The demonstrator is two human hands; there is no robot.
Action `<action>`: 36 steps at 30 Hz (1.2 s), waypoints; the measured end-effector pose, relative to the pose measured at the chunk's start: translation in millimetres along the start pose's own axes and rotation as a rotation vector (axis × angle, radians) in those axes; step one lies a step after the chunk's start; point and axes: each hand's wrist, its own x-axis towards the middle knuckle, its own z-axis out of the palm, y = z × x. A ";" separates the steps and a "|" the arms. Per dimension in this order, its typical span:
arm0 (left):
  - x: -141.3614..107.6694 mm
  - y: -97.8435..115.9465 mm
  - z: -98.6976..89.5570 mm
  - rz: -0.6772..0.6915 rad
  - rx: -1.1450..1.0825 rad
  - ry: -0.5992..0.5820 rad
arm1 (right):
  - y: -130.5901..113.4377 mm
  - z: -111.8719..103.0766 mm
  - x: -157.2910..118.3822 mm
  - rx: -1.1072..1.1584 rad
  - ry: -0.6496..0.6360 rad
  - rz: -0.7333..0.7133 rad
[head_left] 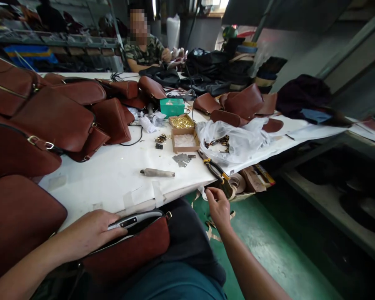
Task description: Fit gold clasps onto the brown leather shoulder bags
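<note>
On my lap lies a reddish-brown leather handbag (134,250), its top unzipped and grey lining showing. My left hand (93,231) grips the lining edge at the bag's mouth, where a small dark metal plate with holes (128,222) sits on the grey strip. Off the table's front edge, my right hand (218,206) is closed with thumb and fingertips together. What it pinches, if anything, is hidden. Just above it on the table rest pliers with yellow-black handles (214,167). A tape-wrapped tool (158,172) lies on the white tabletop (96,166), left of several flat metal plates (183,159).
Brown leather bags (56,116) are heaped at left, with more bags (243,104) at back right. Small cardboard boxes (185,148), a green box (171,107) and a plastic bag of fittings (237,137) stand mid-table. Across the table sits another person (143,52).
</note>
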 end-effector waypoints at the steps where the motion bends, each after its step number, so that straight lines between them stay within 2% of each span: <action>1: 3.9 2.1 3.2 0.011 0.002 -0.051 | 15.0 -5.8 1.5 0.012 -0.008 0.046; 3: 11.2 7.7 7.9 0.033 0.067 -0.158 | 33.7 -6.4 7.9 0.059 -0.072 0.097; 4: 14.2 10.6 9.2 0.033 0.133 -0.138 | 38.1 -3.1 11.6 0.092 -0.106 0.118; 9: 17.7 14.6 11.9 0.106 0.472 0.063 | 39.8 9.9 21.7 0.232 -0.203 0.210; 12: 15.5 8.3 15.5 0.172 0.471 0.194 | 40.0 5.8 23.4 0.293 -0.268 0.267; 14: 15.7 3.3 17.6 0.231 0.420 0.223 | 40.3 2.9 24.9 0.317 -0.324 0.309; 18: 20.6 -2.5 16.4 0.288 0.316 0.117 | 41.4 1.6 29.6 0.276 -0.374 0.366; 23: 24.2 3.6 4.7 0.196 0.194 0.013 | 34.1 -10.4 31.2 0.096 -0.297 0.331; 26: 24.0 8.6 -2.9 0.198 0.125 -0.043 | 6.6 -20.1 19.7 -0.047 -0.265 0.275; 29: 25.1 9.3 -7.3 0.215 0.078 -0.087 | -43.9 -13.9 -0.3 -0.178 -0.311 0.097; 31: 26.3 8.1 -8.2 0.231 0.058 -0.099 | -83.0 5.1 -14.2 -0.157 -0.438 -0.042; 33: 27.3 6.3 -8.0 0.246 0.048 -0.095 | -117.0 34.0 -24.2 -0.111 -0.624 -0.175; 36: 27.4 1.5 -7.5 0.215 0.029 -0.100 | -145.9 78.7 -30.7 -0.195 -0.892 -0.295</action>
